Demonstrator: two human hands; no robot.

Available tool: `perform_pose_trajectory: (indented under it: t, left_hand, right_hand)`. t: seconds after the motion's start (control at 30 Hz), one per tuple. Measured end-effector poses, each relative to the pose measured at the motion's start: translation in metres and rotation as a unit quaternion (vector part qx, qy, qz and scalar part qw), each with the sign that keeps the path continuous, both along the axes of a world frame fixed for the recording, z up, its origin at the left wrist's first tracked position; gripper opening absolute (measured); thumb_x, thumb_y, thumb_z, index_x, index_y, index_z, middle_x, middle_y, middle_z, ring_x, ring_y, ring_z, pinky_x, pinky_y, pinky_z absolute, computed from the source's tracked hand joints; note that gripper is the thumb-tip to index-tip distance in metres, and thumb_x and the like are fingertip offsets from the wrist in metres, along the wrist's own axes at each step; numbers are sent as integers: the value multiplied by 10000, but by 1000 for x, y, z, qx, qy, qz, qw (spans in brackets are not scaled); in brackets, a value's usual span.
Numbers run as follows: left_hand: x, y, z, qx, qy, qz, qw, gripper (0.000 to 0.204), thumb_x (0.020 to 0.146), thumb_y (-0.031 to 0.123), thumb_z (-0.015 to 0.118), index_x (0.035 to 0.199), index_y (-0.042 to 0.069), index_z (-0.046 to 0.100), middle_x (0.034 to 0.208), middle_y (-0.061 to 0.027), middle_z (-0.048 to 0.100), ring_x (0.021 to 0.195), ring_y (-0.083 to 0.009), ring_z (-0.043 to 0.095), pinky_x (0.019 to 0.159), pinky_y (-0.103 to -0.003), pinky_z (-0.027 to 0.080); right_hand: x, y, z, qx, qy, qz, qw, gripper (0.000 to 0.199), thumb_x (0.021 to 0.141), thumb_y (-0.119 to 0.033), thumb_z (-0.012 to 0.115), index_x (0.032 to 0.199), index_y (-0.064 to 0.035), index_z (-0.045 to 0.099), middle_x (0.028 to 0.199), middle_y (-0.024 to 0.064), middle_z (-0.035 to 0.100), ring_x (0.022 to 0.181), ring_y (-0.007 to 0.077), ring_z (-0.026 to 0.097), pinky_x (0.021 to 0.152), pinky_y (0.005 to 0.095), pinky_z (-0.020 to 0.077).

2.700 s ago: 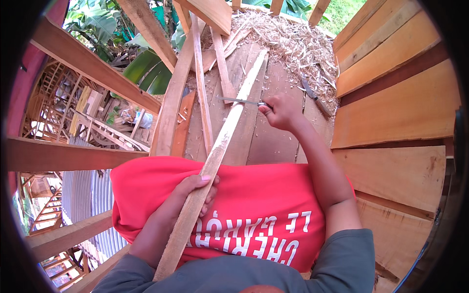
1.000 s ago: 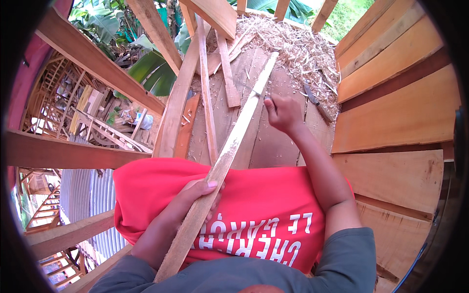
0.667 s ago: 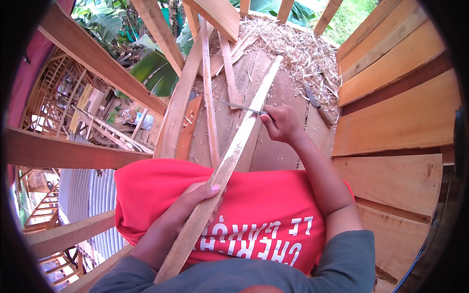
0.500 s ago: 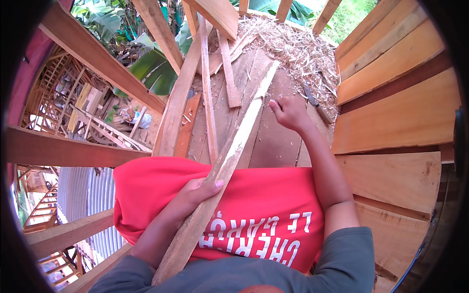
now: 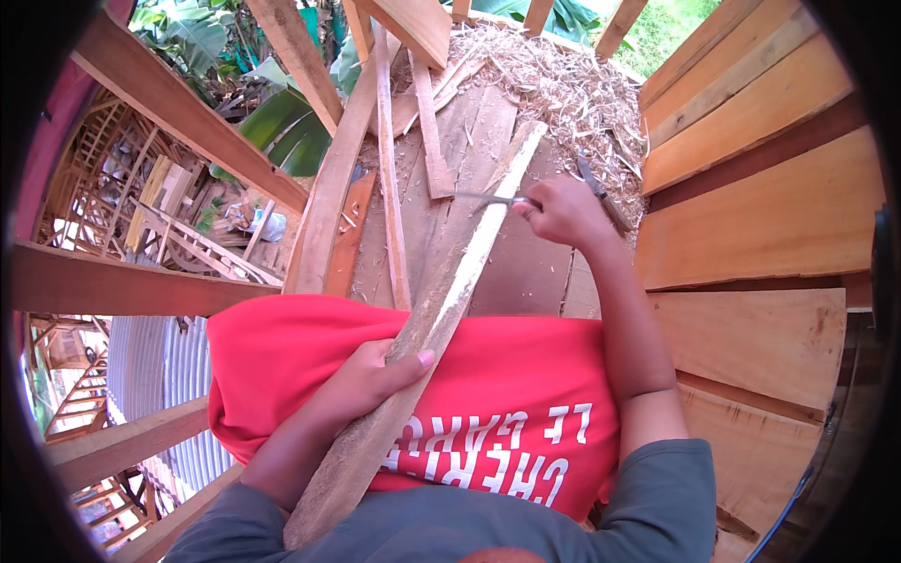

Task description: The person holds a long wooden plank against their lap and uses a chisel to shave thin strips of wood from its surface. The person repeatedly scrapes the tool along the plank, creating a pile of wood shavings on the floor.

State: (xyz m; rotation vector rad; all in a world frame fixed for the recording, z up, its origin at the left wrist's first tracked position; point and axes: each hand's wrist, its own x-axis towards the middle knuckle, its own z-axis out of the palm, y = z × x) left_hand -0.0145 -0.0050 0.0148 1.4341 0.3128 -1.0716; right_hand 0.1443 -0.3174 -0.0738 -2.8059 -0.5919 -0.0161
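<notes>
A long, narrow wooden strip [image 5: 427,324] runs from my body out over the red cloth [image 5: 526,375] on my lap. Its far part shows a pale, freshly cut face. My left hand [image 5: 380,377] is wrapped round the near half, thumb on top. In my right hand [image 5: 566,212], closed round its handle, is a knife [image 5: 486,198] whose thin blade points left across the strip's far part. From this angle I cannot tell whether the blade touches the wood.
Curly wood shavings [image 5: 572,84] heap at the far end of the plank floor. A second knife-like tool [image 5: 593,178] lies beside them. Loose wooden slats [image 5: 390,188] lie ahead on the left. Board walling [image 5: 760,216] stands at right, open framing [image 5: 150,281] at left.
The knife blade now shows crossing the strip; earlier it was not clearly visible. My right hand has turned slightly and shifted a little. My left hand keeps its hold.
</notes>
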Motion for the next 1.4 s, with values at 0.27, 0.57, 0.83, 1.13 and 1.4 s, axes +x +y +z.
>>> perform_pose_trajectory:
  t: [0.27, 0.57, 0.83, 1.13, 1.4]
  left_hand:
    - [-1, 5, -10, -9, 19, 45, 999, 507, 952, 414, 615, 1215, -16, 566, 891, -55, 606, 704, -99, 600, 622, -252, 500]
    - [1, 6, -2, -20, 40, 52, 998, 527, 939, 436, 621, 1202, -17, 561, 871, -47, 608, 679, -90, 596, 593, -247, 500]
    - [-5, 7, 4, -42, 69, 93, 992, 509, 937, 424, 624, 1213, 0, 568, 854, -27, 608, 661, -67, 576, 562, -222, 479]
    - [0, 1, 15, -8, 64, 121, 991, 450, 915, 454, 605, 1042, 22, 586, 742, -17, 525, 596, -90, 517, 537, -223, 432]
    - [-5, 8, -6, -70, 90, 146, 983, 448, 921, 463, 600, 1051, 36, 572, 694, -23, 529, 524, -89, 520, 481, -206, 442]
  right_hand:
    - [6, 16, 11, -28, 117, -3, 993, 378, 905, -416, 625, 796, -64, 709, 755, 172, 677, 782, 361, 662, 710, 480, 493]
    - [9, 17, -8, 73, 155, 24, 985, 401, 908, -426, 620, 767, -57, 688, 745, 176, 669, 763, 365, 658, 716, 493, 492]
    - [13, 5, -38, 60, 10, -42, 997, 386, 918, -406, 594, 740, -72, 671, 685, 172, 647, 686, 374, 648, 614, 501, 472]
    - [27, -8, -66, 104, 5, -94, 990, 412, 962, -373, 547, 708, -61, 636, 638, 183, 621, 624, 379, 626, 585, 497, 450]
    - [13, 9, -54, 169, 15, 18, 985, 414, 942, -377, 571, 693, -48, 611, 626, 196, 595, 630, 417, 600, 581, 521, 443]
